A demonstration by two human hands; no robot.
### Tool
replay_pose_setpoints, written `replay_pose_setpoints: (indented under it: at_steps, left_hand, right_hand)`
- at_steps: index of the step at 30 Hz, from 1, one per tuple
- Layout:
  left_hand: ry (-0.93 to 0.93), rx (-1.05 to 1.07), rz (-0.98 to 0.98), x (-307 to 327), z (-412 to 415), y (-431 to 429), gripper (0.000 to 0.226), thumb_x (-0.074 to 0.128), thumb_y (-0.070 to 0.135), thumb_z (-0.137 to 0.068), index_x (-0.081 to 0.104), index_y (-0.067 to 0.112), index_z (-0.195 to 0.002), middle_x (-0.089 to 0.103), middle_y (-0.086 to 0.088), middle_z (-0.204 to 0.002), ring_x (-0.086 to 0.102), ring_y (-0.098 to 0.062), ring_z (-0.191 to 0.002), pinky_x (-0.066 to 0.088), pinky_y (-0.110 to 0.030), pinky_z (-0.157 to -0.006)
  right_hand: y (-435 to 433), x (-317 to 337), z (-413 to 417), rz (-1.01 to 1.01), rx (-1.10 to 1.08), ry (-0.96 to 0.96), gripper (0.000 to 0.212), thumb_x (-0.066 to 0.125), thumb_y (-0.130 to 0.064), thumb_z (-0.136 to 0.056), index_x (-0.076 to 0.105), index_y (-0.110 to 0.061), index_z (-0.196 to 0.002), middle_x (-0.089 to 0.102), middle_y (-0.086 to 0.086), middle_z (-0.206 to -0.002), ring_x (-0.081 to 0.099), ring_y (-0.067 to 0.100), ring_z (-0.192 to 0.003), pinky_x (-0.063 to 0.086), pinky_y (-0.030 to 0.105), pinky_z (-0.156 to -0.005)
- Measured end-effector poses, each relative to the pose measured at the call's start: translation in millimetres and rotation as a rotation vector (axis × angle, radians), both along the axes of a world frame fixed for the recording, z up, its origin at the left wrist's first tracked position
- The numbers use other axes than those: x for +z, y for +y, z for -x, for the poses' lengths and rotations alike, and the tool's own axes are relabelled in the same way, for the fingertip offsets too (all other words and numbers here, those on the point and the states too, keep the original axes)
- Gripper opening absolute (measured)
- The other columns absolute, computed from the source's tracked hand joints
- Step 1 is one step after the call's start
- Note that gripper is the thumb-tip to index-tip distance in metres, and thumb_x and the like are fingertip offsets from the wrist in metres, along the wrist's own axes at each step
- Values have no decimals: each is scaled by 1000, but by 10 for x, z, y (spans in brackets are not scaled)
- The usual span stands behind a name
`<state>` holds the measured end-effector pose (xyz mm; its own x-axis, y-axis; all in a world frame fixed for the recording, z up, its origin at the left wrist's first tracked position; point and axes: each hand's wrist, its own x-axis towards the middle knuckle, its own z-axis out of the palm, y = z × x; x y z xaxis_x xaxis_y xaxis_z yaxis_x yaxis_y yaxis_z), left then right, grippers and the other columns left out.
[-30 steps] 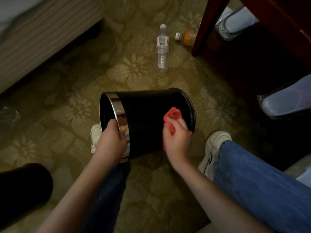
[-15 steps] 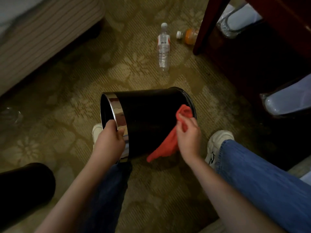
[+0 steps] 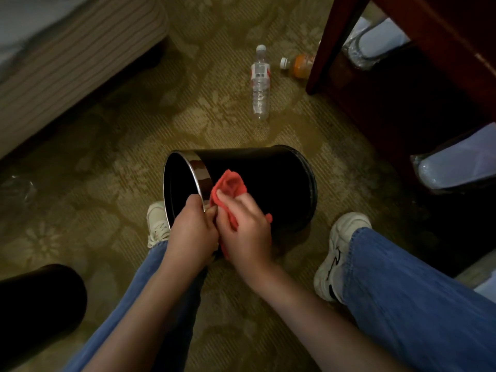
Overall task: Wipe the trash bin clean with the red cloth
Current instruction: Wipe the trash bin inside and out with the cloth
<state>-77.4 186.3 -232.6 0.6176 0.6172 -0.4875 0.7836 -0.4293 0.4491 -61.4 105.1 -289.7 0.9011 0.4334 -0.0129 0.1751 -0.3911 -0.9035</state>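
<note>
My two forearms reach down between my knees, which are in blue jeans (image 3: 418, 304); my left hand (image 3: 192, 232) is closed around the near part of the trash bin's chrome rim (image 3: 198, 173), thumb over the outside, fingers curled over the edge where I cannot see them; my right hand (image 3: 245, 226) sits just beside it, almost touching, and is clenched on the red cloth (image 3: 229, 186), fingers pressing the cloth flat against the bin's side close to the rim; a bunched fold of cloth stands up past my fingertips, and a small corner pokes out to the right of my knuckles. The trash bin (image 3: 268, 178) is black and lies on its side under both hands, its open mouth turned left of my left hand, its base out to the right of my right hand. My white sneaker (image 3: 157, 224) shows just left of my left hand, partly behind the bin; the other sneaker (image 3: 341, 253) rests well to the right of my right hand. All this is on a patterned carpet (image 3: 120, 162); a dark rounded object (image 3: 37, 304) lies far left of my left arm. Beyond the bin, straight ahead of my hands, a clear water bottle (image 3: 260, 84) lies on the carpet; just right of it is an orange bottle (image 3: 300, 66), beside a dark wooden furniture leg (image 3: 330, 44); far ahead to the left is a striped upholstered edge (image 3: 67, 57).
</note>
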Motion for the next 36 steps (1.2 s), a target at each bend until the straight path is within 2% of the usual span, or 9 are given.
replay_pose_setpoints:
  at_steps: [4, 7, 11, 13, 16, 20, 26, 32, 36]
  left_hand:
    - [26, -16, 4, -2, 24, 30, 14, 46, 12, -96, 48, -2, -97, 50, -8, -74, 56, -34, -78, 46, -41, -69]
    - [17, -37, 17, -1, 7, -23, 11, 45, 13, -96, 45, 3, -92, 44, 0, -68, 50, -23, -68, 39, -32, -63]
    - [21, -52, 16, -18, -40, -84, 10, 45, 13, -95, 39, 8, -89, 42, 2, -67, 41, -11, -58, 33, -29, -58]
    - [37, -28, 1, -18, -34, -37, 6, 45, 12, -95, 40, 9, -92, 43, 2, -69, 45, -14, -62, 35, -29, -59]
    - [59, 3, -20, -36, 23, 58, 9, 46, 11, -95, 47, 3, -97, 49, -3, -76, 52, -26, -75, 39, -32, -65]
    - [42, 7, 6, -51, 56, 103, 17, 46, 14, -96, 50, -3, -95, 50, -4, -70, 58, -34, -80, 40, -34, -63]
    - [65, 47, 3, -31, 60, 209, 20, 47, 13, -96, 52, -1, -107, 62, -19, -92, 60, -35, -88, 50, -45, -80]
    - [73, -7, -6, -15, 38, 148, 15, 47, 14, -95, 53, 1, -102, 61, -16, -88, 60, -33, -84, 51, -42, -75]
    - [68, 39, -12, -26, 34, 212, 20, 47, 13, -95, 53, 1, -110, 63, -18, -95, 61, -35, -92, 51, -47, -82]
  right_hand:
    - [-209, -210, -282, 77, -87, 65, 30, 51, -17, -90, 66, -16, -117, 60, 2, -100, 61, 17, -89, 49, 28, -74]
    - [-460, -428, -643, 232, -217, 133, 28, 54, -11, -91, 67, -15, -115, 61, 5, -107, 60, 21, -97, 45, 27, -82]
    - [-532, -491, -714, 304, -245, 127, 28, 53, -11, -91, 67, -13, -116, 61, 6, -107, 61, 21, -96, 43, 24, -80]
    - [-371, -368, -560, 218, -162, 88, 28, 52, -13, -92, 66, -13, -116, 60, 3, -103, 60, 18, -92, 44, 22, -78]
    - [-52, -88, -257, 108, 34, 26, 37, 44, -26, -90, 65, -14, -117, 59, 3, -94, 60, 20, -85, 51, 34, -73]
    - [66, 47, -125, 85, 122, -76, 39, 41, -30, -92, 63, -14, -120, 61, 3, -92, 61, 22, -81, 52, 40, -68]
    - [-398, -474, -501, 264, -40, -69, 31, 49, -20, -93, 63, -18, -121, 60, 3, -93, 62, 24, -78, 52, 40, -68]
    - [-785, -738, -650, 421, -222, 93, 31, 51, -15, -95, 62, -13, -123, 62, 9, -118, 61, 26, -100, 46, 32, -82]
    - [-390, -394, -352, 289, -71, -20, 31, 53, -18, -91, 65, -16, -119, 61, 1, -88, 61, 22, -77, 44, 33, -74]
